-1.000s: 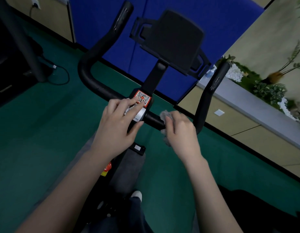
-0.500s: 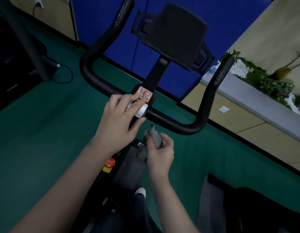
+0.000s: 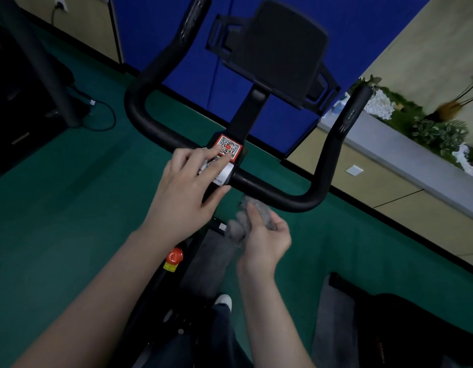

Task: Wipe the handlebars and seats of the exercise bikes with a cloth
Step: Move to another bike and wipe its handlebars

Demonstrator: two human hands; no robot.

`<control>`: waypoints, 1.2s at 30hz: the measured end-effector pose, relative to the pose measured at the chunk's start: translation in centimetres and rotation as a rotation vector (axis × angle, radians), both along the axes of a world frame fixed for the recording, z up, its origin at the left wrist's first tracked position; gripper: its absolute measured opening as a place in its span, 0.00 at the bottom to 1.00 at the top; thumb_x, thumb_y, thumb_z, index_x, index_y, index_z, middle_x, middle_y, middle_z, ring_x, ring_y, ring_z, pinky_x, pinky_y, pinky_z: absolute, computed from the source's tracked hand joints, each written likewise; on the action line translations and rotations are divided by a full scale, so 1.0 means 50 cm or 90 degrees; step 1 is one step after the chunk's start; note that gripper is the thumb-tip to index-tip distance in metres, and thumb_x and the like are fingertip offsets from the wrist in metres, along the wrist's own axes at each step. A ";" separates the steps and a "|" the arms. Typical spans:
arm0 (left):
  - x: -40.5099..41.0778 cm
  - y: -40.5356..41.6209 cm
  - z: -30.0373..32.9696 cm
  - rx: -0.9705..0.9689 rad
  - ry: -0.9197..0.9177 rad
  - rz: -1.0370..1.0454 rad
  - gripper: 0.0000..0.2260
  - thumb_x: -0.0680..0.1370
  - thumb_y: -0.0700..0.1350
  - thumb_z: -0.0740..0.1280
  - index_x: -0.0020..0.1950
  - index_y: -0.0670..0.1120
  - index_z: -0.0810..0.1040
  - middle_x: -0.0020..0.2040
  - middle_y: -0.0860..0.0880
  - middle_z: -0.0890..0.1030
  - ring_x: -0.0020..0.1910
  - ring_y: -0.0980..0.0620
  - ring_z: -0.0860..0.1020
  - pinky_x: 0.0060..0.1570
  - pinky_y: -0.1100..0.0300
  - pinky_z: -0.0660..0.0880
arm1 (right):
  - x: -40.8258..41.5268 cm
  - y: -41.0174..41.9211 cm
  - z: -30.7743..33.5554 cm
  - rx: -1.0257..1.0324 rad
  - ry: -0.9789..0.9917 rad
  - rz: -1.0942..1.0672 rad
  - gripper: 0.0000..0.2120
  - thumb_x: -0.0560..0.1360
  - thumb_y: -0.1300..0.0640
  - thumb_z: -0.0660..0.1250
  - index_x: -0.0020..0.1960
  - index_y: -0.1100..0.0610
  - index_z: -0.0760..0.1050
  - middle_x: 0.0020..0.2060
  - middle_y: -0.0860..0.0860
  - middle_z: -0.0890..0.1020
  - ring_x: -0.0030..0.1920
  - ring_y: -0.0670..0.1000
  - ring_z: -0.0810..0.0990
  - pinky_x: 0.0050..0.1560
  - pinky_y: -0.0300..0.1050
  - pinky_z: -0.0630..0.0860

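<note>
Below the handlebar (image 3: 278, 192), right hand (image 3: 262, 240) clutches the bunched cloth (image 3: 243, 221), off the bar; left hand (image 3: 187, 189) fingers flat beside the QR sticker (image 3: 228, 147). Wiping seems unfinished; no seat visible.

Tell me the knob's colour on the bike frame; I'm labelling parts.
Red knob over a yellow base, seen in the head view.

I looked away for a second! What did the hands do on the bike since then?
The right hand came off the handlebar and drew back toward the person, still gripping the grey cloth, now just below the bar. The left hand stayed resting at the middle, fingers on the QR sticker.
</note>
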State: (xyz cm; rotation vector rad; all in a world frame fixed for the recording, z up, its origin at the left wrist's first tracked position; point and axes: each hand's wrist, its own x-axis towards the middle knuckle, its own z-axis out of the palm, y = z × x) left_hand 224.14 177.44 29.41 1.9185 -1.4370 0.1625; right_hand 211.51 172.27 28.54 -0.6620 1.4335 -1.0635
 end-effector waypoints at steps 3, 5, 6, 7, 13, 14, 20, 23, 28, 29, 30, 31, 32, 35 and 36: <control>-0.001 -0.001 -0.002 -0.007 0.000 0.001 0.22 0.76 0.51 0.65 0.69 0.46 0.73 0.64 0.48 0.74 0.58 0.47 0.67 0.55 0.47 0.72 | -0.012 0.008 -0.002 -0.061 0.054 -0.026 0.13 0.67 0.61 0.77 0.46 0.56 0.75 0.44 0.55 0.83 0.43 0.51 0.84 0.45 0.45 0.81; -0.001 -0.001 -0.003 -0.005 -0.003 0.003 0.22 0.76 0.52 0.65 0.69 0.46 0.73 0.64 0.48 0.74 0.58 0.47 0.67 0.55 0.47 0.72 | 0.015 0.018 -0.003 -0.110 0.093 0.002 0.13 0.67 0.57 0.78 0.44 0.55 0.75 0.39 0.51 0.83 0.39 0.46 0.83 0.39 0.39 0.79; -0.001 -0.001 -0.003 -0.005 -0.005 0.004 0.22 0.76 0.52 0.64 0.69 0.46 0.73 0.64 0.48 0.74 0.58 0.47 0.66 0.55 0.47 0.72 | 0.031 0.022 -0.003 -0.125 0.102 0.015 0.13 0.67 0.56 0.78 0.43 0.54 0.74 0.38 0.50 0.83 0.37 0.44 0.82 0.38 0.37 0.78; 0.000 -0.002 -0.003 -0.006 -0.007 0.003 0.22 0.76 0.52 0.64 0.69 0.46 0.73 0.64 0.48 0.74 0.58 0.47 0.67 0.54 0.46 0.72 | 0.041 0.024 -0.005 -0.124 0.103 0.021 0.13 0.67 0.55 0.78 0.43 0.54 0.74 0.38 0.50 0.83 0.37 0.44 0.82 0.37 0.37 0.78; -0.002 0.001 0.000 -0.002 0.006 -0.003 0.22 0.76 0.52 0.64 0.69 0.46 0.73 0.64 0.47 0.74 0.58 0.46 0.66 0.55 0.44 0.72 | -0.051 -0.014 -0.003 -0.095 0.134 -0.071 0.12 0.68 0.58 0.77 0.43 0.53 0.74 0.40 0.52 0.83 0.39 0.48 0.84 0.42 0.44 0.81; -0.004 0.001 0.001 0.000 0.006 0.000 0.22 0.76 0.52 0.64 0.69 0.46 0.73 0.64 0.47 0.74 0.58 0.46 0.66 0.56 0.44 0.72 | -0.069 -0.020 0.000 -0.116 0.149 -0.095 0.12 0.68 0.59 0.77 0.43 0.53 0.74 0.41 0.52 0.83 0.40 0.49 0.84 0.43 0.45 0.81; -0.028 -0.012 0.015 -0.009 -0.038 0.038 0.20 0.75 0.50 0.66 0.64 0.42 0.76 0.60 0.45 0.75 0.61 0.45 0.67 0.59 0.49 0.63 | -0.069 -0.006 0.006 -0.221 0.228 -0.033 0.11 0.68 0.59 0.77 0.42 0.54 0.74 0.37 0.49 0.81 0.36 0.43 0.80 0.36 0.34 0.77; -0.049 -0.037 0.027 0.002 -0.061 -0.018 0.20 0.75 0.52 0.68 0.63 0.44 0.76 0.60 0.46 0.75 0.63 0.46 0.68 0.63 0.50 0.60 | -0.087 -0.005 0.022 -0.282 0.277 -0.016 0.12 0.69 0.58 0.76 0.41 0.49 0.73 0.36 0.44 0.80 0.35 0.38 0.79 0.37 0.31 0.75; -0.060 -0.061 0.027 0.085 -0.075 -0.028 0.25 0.72 0.57 0.70 0.62 0.42 0.77 0.59 0.48 0.77 0.65 0.46 0.69 0.67 0.53 0.54 | -0.114 -0.037 0.069 -0.457 0.374 -0.025 0.10 0.70 0.59 0.74 0.48 0.52 0.75 0.40 0.39 0.80 0.43 0.38 0.78 0.45 0.31 0.73; -0.059 -0.061 0.026 0.085 -0.075 -0.027 0.25 0.71 0.58 0.70 0.61 0.42 0.77 0.58 0.48 0.77 0.65 0.46 0.69 0.67 0.53 0.54 | -0.110 -0.051 0.075 -0.474 0.398 0.019 0.10 0.71 0.59 0.74 0.50 0.54 0.76 0.43 0.42 0.80 0.46 0.41 0.79 0.48 0.33 0.73; -0.058 -0.061 0.025 0.082 -0.073 -0.026 0.25 0.71 0.58 0.70 0.60 0.43 0.78 0.58 0.49 0.77 0.65 0.46 0.69 0.67 0.53 0.54 | -0.102 -0.065 0.078 -0.490 0.440 0.083 0.10 0.71 0.59 0.73 0.52 0.57 0.77 0.45 0.45 0.79 0.48 0.46 0.78 0.51 0.36 0.72; -0.057 -0.061 0.026 0.078 -0.070 -0.026 0.24 0.70 0.58 0.70 0.58 0.43 0.78 0.57 0.49 0.77 0.65 0.46 0.69 0.67 0.53 0.55 | -0.091 -0.078 0.080 -0.508 0.492 0.158 0.10 0.72 0.59 0.73 0.52 0.59 0.77 0.46 0.46 0.78 0.50 0.49 0.77 0.53 0.39 0.70; -0.057 -0.060 0.026 0.075 -0.069 -0.025 0.23 0.70 0.58 0.70 0.57 0.43 0.79 0.56 0.49 0.77 0.65 0.47 0.69 0.67 0.53 0.55 | -0.080 -0.087 0.081 -0.528 0.541 0.226 0.09 0.72 0.59 0.72 0.51 0.60 0.78 0.45 0.45 0.76 0.51 0.51 0.76 0.56 0.43 0.68; -0.055 -0.060 0.026 0.063 -0.069 -0.020 0.21 0.70 0.57 0.69 0.55 0.43 0.79 0.55 0.50 0.78 0.64 0.47 0.70 0.67 0.54 0.54 | -0.047 -0.105 0.089 -0.584 0.614 0.355 0.09 0.73 0.58 0.71 0.51 0.61 0.78 0.44 0.49 0.80 0.50 0.55 0.77 0.61 0.53 0.68; -0.055 -0.060 0.025 0.063 -0.071 -0.020 0.21 0.70 0.56 0.69 0.55 0.43 0.79 0.55 0.50 0.78 0.64 0.47 0.70 0.67 0.54 0.54 | -0.040 -0.110 0.093 -0.594 0.629 0.403 0.11 0.74 0.58 0.70 0.55 0.61 0.77 0.44 0.52 0.82 0.49 0.56 0.78 0.61 0.54 0.69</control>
